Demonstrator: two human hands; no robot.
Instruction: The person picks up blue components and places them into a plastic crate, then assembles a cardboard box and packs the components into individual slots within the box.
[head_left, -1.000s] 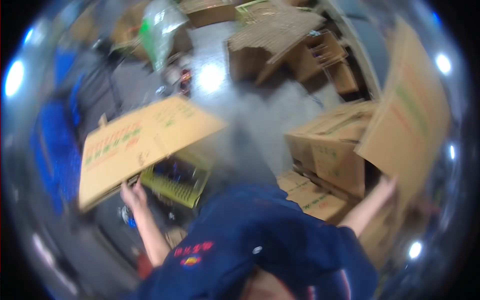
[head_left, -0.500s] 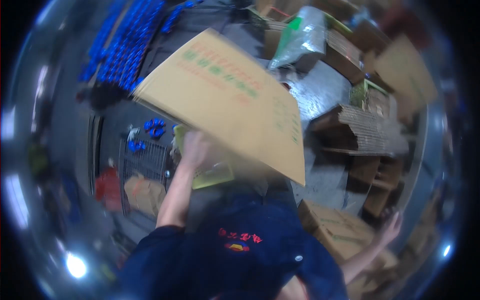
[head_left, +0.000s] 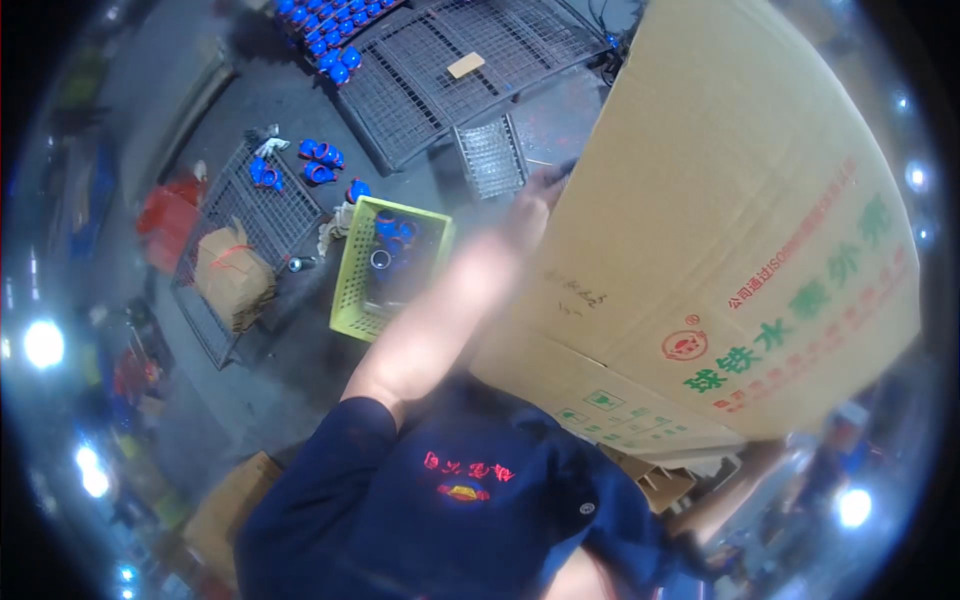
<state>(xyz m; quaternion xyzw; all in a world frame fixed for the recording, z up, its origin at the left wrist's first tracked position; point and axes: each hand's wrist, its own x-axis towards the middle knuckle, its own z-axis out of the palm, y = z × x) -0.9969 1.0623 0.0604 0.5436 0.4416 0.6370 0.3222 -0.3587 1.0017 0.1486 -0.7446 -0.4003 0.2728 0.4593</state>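
A large flattened cardboard box [head_left: 640, 230], brown with green and red print, fills the right side of the view, tilted up in front of me. My left hand [head_left: 540, 200] is closed on its left edge, with the arm reaching up across the middle. My right hand [head_left: 768, 455] is at the lower edge of the cardboard, blurred, and its fingers are mostly hidden. Left of my left forearm, a yellow-green plastic crate [head_left: 350, 310] stands on the floor with several blue parts [head_left: 395, 230] inside.
A wire mesh rack [head_left: 440, 85] stands at the far side, with rows of blue parts [head_left: 325, 30]. At left, a brown paper-wrapped bundle [head_left: 235, 275] lies on a metal grate [head_left: 215, 210], near a red bag [head_left: 170, 220]. A metal mesh basket [head_left: 492, 160] stands beyond my left hand.
The flattened box has swung to the right and turned, and now looms larger. My left hand has gone up and right with it. The right hand, apart from it before, is now at its lower edge.
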